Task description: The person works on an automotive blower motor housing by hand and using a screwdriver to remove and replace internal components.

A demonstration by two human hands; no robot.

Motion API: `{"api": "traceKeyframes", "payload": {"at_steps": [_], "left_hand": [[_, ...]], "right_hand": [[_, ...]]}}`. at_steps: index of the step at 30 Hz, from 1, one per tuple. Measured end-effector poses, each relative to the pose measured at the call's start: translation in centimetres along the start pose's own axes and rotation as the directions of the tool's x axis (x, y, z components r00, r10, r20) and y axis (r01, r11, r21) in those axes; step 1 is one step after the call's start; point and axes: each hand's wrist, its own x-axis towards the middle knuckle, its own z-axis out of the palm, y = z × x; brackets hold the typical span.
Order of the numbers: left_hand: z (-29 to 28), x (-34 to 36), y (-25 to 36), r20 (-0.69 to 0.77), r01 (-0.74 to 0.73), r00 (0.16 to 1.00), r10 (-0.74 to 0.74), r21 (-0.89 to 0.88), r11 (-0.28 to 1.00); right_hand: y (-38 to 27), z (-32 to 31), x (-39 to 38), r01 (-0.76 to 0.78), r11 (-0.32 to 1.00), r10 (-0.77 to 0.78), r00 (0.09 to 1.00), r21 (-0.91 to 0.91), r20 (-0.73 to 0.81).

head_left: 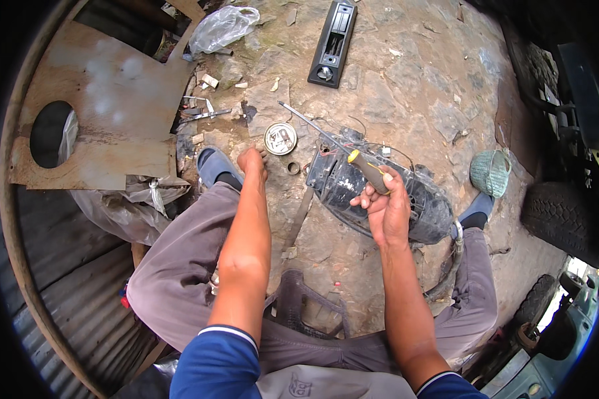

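Note:
My right hand (387,209) grips a screwdriver (366,169) by its yellow-and-dark handle, the long metal shaft pointing up and to the left. Under it on the ground lies a scuffed black housing (343,186) with loose wires on its upper side. My left hand (251,161) is low beside my left sandal, its fingers curled; whatever they hold, if anything, is hidden. Just right of that hand sits a round tin (281,138) with small metal parts in it. A small dark ring (293,168) lies below the tin.
A long black plastic panel (331,46) lies at the far side. A green woven basket (490,173) stands by my right foot, near a tyre (558,216). At left are a sheet with an oval hole (106,120), a plastic bag (224,28) and scattered metal tools (205,115).

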Motion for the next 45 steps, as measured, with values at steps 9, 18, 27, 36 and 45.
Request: {"api": "traceKeyframes", "payload": {"at_steps": [9,18,27,36,45], "left_hand": [[6.5,-20.4,2.6,0.204,-0.441,0.893,0.401,0.218,0.871],[6.8,-25.8,2.2,0.404,-0.773,0.603,0.688,0.509,0.379],[6.5,-25.6,1.3,0.314,-0.718,0.627,0.713,0.588,0.373],[6.3,-25.7,1.1,0.345,-0.692,0.660,0.667,0.625,0.361],[6.3,-25.6,1.8,0.361,-0.692,0.654,0.665,0.641,0.332]], "right_hand": [[0.5,-0.1,-0.2,0.055,0.997,-0.056,0.998,0.049,0.010],[-0.4,-0.6,-1.3,0.047,0.991,-0.044,0.999,0.129,-0.021],[-15.6,-6.2,-9.0,0.258,0.567,-0.435,0.900,-0.783,-0.019],[-17.8,-9.0,-8.9,0.129,-0.035,-0.480,0.867,-0.991,0.130],[-14.2,-7.4,-7.2,0.119,-0.111,-0.451,0.879,-0.987,0.157]]}}
